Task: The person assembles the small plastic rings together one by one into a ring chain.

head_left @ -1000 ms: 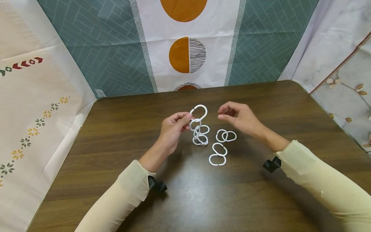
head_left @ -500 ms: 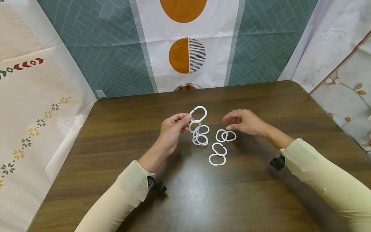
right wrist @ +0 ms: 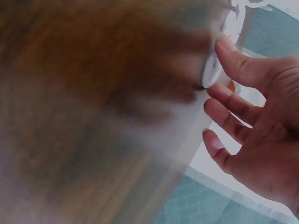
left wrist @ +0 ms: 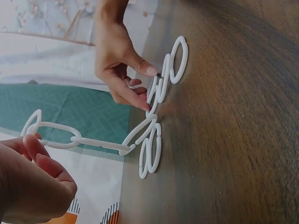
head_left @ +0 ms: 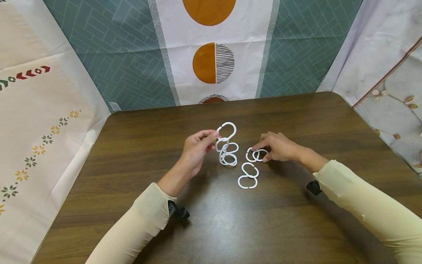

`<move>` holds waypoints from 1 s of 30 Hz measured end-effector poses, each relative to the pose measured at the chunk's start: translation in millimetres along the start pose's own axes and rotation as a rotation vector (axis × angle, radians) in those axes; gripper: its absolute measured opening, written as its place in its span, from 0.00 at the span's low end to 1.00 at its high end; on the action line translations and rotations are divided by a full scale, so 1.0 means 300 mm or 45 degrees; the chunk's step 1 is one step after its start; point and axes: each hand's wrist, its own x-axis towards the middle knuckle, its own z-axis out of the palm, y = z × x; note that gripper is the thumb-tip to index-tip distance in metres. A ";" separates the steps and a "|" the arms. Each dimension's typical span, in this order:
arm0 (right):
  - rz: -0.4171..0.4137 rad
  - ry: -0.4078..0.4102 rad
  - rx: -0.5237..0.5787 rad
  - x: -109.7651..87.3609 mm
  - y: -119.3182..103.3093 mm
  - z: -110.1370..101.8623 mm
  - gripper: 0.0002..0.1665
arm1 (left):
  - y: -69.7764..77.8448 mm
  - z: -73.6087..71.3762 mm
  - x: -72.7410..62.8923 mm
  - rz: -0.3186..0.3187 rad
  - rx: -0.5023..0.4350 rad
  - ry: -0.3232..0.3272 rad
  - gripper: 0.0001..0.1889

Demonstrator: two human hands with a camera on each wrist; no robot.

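In the pinching left hand [head_left: 199, 149] hangs a white chain [head_left: 223, 150]; the right hand [head_left: 280, 147] pinches a ring [head_left: 258, 161].

From where I stand, a dark brown wood-grain table [head_left: 132, 154] fills the middle and bottom of the frame, its 2 far corners rounded, a pale sheen [head_left: 224, 225] spread over it at bottom centre. Right of centre, 2 overlapping white C-shaped plastic links [head_left: 252, 155] lie on it. Just below them, another 2 links [head_left: 249, 176] lie overlapped, the lower link's gap turned to the bottom of the frame. Near the centre, the lower end of a white chain [head_left: 227, 154] rests on the table, its upper links raised.
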 end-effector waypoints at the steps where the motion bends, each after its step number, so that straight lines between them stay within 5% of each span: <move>1: -0.003 0.006 -0.013 -0.001 0.000 0.004 0.29 | 0.000 0.001 -0.001 -0.002 0.002 -0.002 0.04; 9: -0.005 0.058 0.009 -0.005 0.008 0.026 0.27 | -0.001 0.004 -0.003 -0.005 0.016 -0.016 0.13; 19: -0.028 0.125 0.030 -0.001 0.015 0.027 0.25 | -0.006 0.003 0.002 -0.018 0.012 -0.011 0.05; 25: 0.011 0.135 0.113 -0.001 0.022 0.028 0.25 | -0.007 0.003 0.003 -0.026 0.023 -0.022 0.13; 30: 0.006 0.194 0.184 -0.002 0.033 0.030 0.15 | -0.008 0.003 0.005 -0.035 0.043 -0.019 0.11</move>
